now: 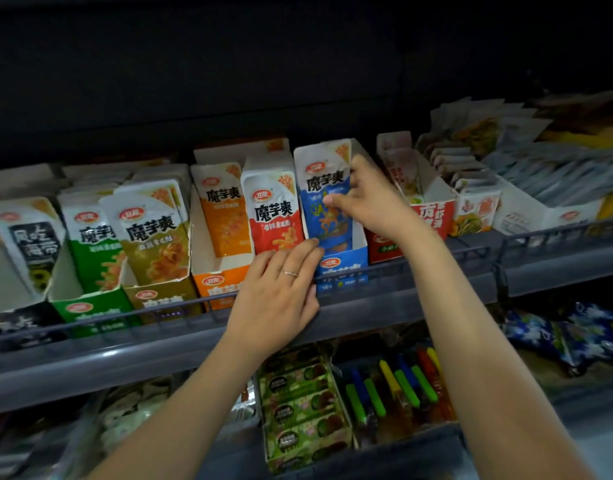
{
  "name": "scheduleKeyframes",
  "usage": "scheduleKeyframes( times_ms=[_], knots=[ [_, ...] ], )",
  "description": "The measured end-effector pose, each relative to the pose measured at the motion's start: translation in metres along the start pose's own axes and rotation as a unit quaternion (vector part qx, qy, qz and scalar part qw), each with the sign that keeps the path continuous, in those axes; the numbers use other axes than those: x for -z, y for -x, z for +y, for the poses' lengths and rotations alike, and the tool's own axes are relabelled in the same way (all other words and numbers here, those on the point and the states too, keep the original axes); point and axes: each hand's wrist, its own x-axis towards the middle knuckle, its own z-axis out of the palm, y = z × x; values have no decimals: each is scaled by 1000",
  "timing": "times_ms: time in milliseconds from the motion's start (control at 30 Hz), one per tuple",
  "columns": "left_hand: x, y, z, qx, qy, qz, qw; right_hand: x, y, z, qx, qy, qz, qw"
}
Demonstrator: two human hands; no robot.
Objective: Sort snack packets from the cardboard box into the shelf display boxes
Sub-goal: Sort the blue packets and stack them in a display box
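The right hand (374, 206) is at the blue display box (343, 268), which stands on the upper shelf (90, 355) a little right of the middle. This hand pinches a blue packet (327, 188): the thumb presses on the front of the packet and the other fingers are curled around its right edge. The blue packet stands upright inside the blue display box, at the front of the row.

The left hand (281, 292) lies flat against the front of the shelf, with fingers straight and close together, and it holds nothing. Its fingertips reach the lower left corner of the blue display box. There is a thin ring (289, 273) on one finger.

Just left of the blue packet stands a red packet (274, 209), then an orange packet (225, 209) in an orange display box (218, 275). Farther left are an olive packet (152, 233), a green packet (93, 244) and a black and white packet (28, 237), each in its own box. A wire rail (194, 299) runs along the near edge of the shelf.

To the right of the blue display box is a red display box (433, 216) with pale packets. On the lower shelf, a green box of bars (301, 403) stands beside coloured sticks (395, 386).
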Motion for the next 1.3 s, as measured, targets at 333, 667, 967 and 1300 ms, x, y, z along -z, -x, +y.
scheduleKeyframes(
  times_ms=[333, 667, 967, 1300],
  knots=[
    [-1, -1, 0, -1, 2, -1, 1000, 2, 6, -14, 64, 254, 14, 965],
    [0, 0, 0, 2, -1, 0, 1000, -2, 8, -11, 64, 303, 31, 950],
    [1, 0, 0, 8, -3, -11, 1000, -5, 10, -10, 50, 364, 14, 930],
    [3, 0, 0, 4, -18, -39, 999, -5, 11, -8, 44, 354, 16, 934]
  ],
)
